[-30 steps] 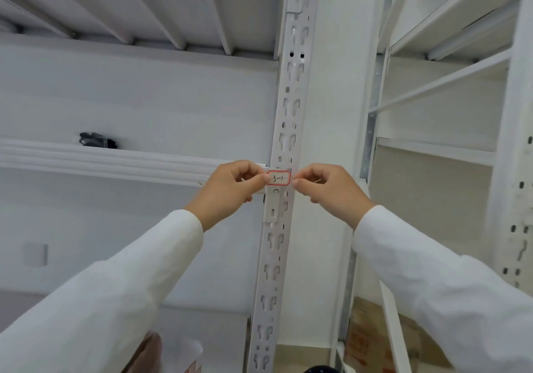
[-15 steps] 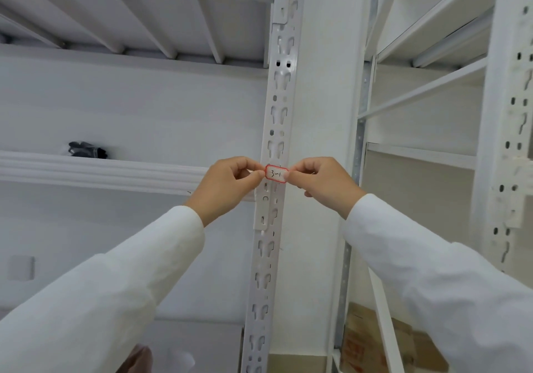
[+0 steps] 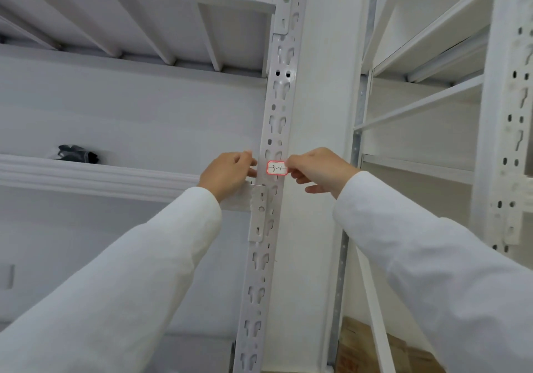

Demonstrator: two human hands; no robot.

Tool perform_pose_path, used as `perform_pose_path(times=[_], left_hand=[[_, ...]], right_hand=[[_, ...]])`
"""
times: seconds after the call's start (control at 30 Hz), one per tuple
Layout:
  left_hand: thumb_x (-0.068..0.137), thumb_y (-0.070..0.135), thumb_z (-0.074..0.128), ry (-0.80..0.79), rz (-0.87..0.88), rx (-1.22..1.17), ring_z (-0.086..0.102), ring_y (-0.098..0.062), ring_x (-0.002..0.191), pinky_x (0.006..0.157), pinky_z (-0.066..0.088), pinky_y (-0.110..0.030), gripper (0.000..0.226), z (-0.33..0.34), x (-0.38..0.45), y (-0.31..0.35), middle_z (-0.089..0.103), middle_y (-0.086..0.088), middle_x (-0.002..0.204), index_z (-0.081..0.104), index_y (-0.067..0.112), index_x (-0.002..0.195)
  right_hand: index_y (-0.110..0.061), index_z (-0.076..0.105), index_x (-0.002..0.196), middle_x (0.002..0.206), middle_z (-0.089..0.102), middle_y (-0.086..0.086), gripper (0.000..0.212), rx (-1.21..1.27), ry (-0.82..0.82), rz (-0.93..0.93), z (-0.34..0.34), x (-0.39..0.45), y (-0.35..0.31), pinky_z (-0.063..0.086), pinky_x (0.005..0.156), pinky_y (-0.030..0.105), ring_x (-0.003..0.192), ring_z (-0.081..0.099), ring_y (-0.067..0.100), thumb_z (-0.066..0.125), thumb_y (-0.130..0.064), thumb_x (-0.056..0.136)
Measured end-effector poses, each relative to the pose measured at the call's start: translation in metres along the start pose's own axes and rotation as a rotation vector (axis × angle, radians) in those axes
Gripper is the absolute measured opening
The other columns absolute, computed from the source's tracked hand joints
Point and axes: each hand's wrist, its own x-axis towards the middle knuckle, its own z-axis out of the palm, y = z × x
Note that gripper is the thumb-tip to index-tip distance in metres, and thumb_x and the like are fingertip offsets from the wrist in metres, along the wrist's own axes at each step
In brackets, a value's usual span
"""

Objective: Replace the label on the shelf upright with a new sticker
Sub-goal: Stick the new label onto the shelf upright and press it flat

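a sticker (image 3: 277, 168) sits on the white shelf upright (image 3: 275, 119).
the right hand (image 3: 318, 170) pinches the sticker's right edge with fingers together. the left hand (image 3: 229, 173) is curled just beside it, not touching.

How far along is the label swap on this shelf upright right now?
Nearly finished, it seems. Done: a red-bordered sticker marked "3-1" lies flat on the white shelf upright, and no other label shows there. In hand: the right hand touches the sticker's right edge, while the left hand sits just off its left edge. Left: probably pressing it flat and letting go.
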Motion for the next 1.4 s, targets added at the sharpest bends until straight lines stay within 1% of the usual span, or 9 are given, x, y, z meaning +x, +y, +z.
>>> perform_pose_path(times=[0.2,0.3,0.43,0.5,0.6,0.8,1.0,1.1,1.4], left_hand=[[0.09,0.029,0.036,-0.144,0.016,0.017,0.066,-0.013,0.104,0.104,0.044,-0.039,0.039,-0.005,0.001,-0.003,0.075,0.001,0.104,0.072,0.021,0.101],[0.092,0.031,0.042,-0.15,0.037,-0.003,0.067,-0.015,0.103,0.1,0.045,-0.033,0.036,-0.005,0.005,-0.006,0.075,0.0,0.104,0.073,0.012,0.09],[0.09,0.037,0.048,-0.15,0.057,0.033,0.053,-0.02,0.079,0.075,0.038,-0.03,0.043,-0.005,0.009,-0.011,0.067,-0.006,0.086,0.062,-0.002,0.078],[0.09,0.035,0.048,-0.143,0.063,0.048,0.054,-0.02,0.08,0.081,0.044,-0.033,0.04,-0.005,0.008,-0.01,0.07,-0.015,0.093,0.067,0.0,0.086],[0.092,0.029,0.046,-0.138,0.06,0.042,0.065,-0.022,0.102,0.097,0.045,-0.034,0.033,-0.005,0.006,-0.008,0.074,-0.006,0.106,0.073,0.01,0.095],[0.092,0.027,0.044,-0.128,0.064,0.047,0.06,-0.017,0.09,0.078,0.043,-0.022,0.035,-0.004,0.006,-0.008,0.073,-0.004,0.106,0.072,0.007,0.095],[0.087,0.036,0.047,-0.143,0.075,0.068,0.051,-0.016,0.083,0.088,0.046,-0.036,0.039,-0.006,0.01,-0.013,0.07,-0.012,0.094,0.07,0.005,0.094],[0.088,0.034,0.046,-0.144,0.083,0.077,0.048,-0.015,0.081,0.081,0.041,-0.031,0.04,-0.006,0.01,-0.013,0.062,-0.004,0.087,0.068,0.002,0.094],[0.091,0.028,0.045,-0.124,0.092,0.079,0.058,-0.019,0.09,0.088,0.046,-0.031,0.034,-0.004,0.007,-0.01,0.071,-0.01,0.109,0.073,0.009,0.095]], right_hand=[[0.01,0.062,0.089,0.076,0.048,0.01,0.029,0.003,0.105,-0.037,0.014,0.007,0.011,0.037,0.064,0.031,0.071,0.043,0.021,0.061,-0.017,0.078],[0.0,0.062,0.074,0.07,0.047,0.008,0.017,-0.034,0.124,-0.074,0.022,0.009,0.013,0.036,0.065,0.031,0.068,0.041,0.02,0.06,-0.017,0.076],[-0.014,0.059,0.065,0.059,0.046,0.003,0.013,-0.062,0.149,-0.095,0.028,0.007,0.013,0.036,0.062,0.029,0.06,0.04,0.02,0.06,-0.017,0.077],[-0.014,0.06,0.066,0.061,0.047,0.003,0.012,-0.071,0.156,-0.102,0.028,0.007,0.014,0.036,0.062,0.028,0.061,0.04,0.02,0.06,-0.017,0.078],[-0.015,0.059,0.068,0.066,0.048,0.006,0.01,-0.071,0.169,-0.113,0.028,0.007,0.015,0.035,0.062,0.028,0.064,0.04,0.02,0.06,-0.018,0.078],[-0.018,0.057,0.07,0.069,0.046,0.007,0.007,-0.066,0.166,-0.111,0.03,0.008,0.016,0.034,0.062,0.028,0.065,0.038,0.019,0.058,-0.018,0.077],[-0.015,0.058,0.067,0.068,0.049,0.007,0.009,-0.057,0.163,-0.104,0.033,0.008,0.014,0.035,0.062,0.028,0.065,0.04,0.02,0.058,-0.017,0.076],[-0.015,0.054,0.061,0.065,0.046,0.005,0.015,-0.054,0.172,-0.102,0.034,0.007,0.015,0.034,0.062,0.029,0.064,0.038,0.021,0.057,-0.016,0.075],[-0.016,0.057,0.066,0.063,0.045,0.004,0.011,-0.07,0.199,-0.099,0.035,0.006,0.016,0.036,0.062,0.029,0.064,0.038,0.021,0.056,-0.016,0.076]])
